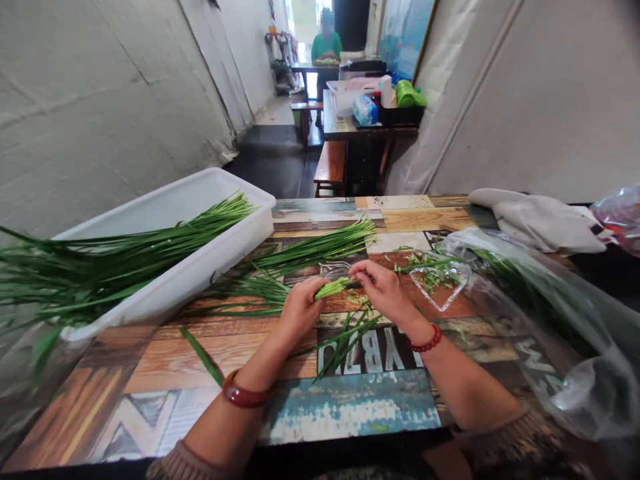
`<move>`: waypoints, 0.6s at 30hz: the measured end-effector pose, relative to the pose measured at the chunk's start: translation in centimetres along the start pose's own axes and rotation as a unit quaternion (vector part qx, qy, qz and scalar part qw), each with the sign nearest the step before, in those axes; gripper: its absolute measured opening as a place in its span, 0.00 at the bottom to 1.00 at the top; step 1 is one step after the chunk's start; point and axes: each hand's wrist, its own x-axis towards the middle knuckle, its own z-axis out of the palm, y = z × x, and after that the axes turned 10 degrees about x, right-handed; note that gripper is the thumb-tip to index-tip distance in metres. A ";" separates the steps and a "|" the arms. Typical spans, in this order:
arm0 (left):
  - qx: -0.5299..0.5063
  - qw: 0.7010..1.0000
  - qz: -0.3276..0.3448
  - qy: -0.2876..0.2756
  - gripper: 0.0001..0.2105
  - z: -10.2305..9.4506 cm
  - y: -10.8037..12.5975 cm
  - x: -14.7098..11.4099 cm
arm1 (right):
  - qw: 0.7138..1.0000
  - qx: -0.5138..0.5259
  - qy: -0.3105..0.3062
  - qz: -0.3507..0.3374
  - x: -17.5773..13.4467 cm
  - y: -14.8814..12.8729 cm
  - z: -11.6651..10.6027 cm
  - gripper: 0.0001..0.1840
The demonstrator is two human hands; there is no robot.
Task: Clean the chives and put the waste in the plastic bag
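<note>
My left hand [300, 310] is closed around a small bundle of garlic chives [333, 288], its pale stem ends pointing right and its green leaves trailing left over the table. At those stem ends, the fingers of my right hand [383, 290] are pinched together on the chives; the exact piece between the fingertips is hard to make out. Behind my hands lies another bunch of chives [325, 245]. Loose chive leaves [345, 343] are scattered below my hands, and stripped bits [433, 275] lie to the right.
On the left, a white plastic tub [250, 241] holds a large pile of chives [150, 250]. A clear plastic bag [575, 313] with greens inside lies at the right, near a pale cloth [540, 217]. Farther off, a person in green [326, 47] sits at another table.
</note>
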 end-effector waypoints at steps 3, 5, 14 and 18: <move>-0.012 0.999 -0.028 0.011 0.08 -0.2 0.1 0.1 | 0.992 0.021 0.098 0.074 0.4 1.3 -1.5 0.10; -0.024 0.999 -0.026 0.009 0.09 -0.4 0.3 0.2 | 0.987 0.045 0.123 0.094 0.6 1.7 -2.4 0.12; -0.013 0.999 -0.028 -0.003 0.07 -0.4 0.3 0.1 | 1.000 -0.021 -0.019 -0.008 0.3 0.2 -0.2 0.07; 0.030 0.999 0.002 -0.020 0.13 -0.4 0.0 0.0 | 0.999 -0.030 -0.012 -0.036 0.2 0.4 0.7 0.10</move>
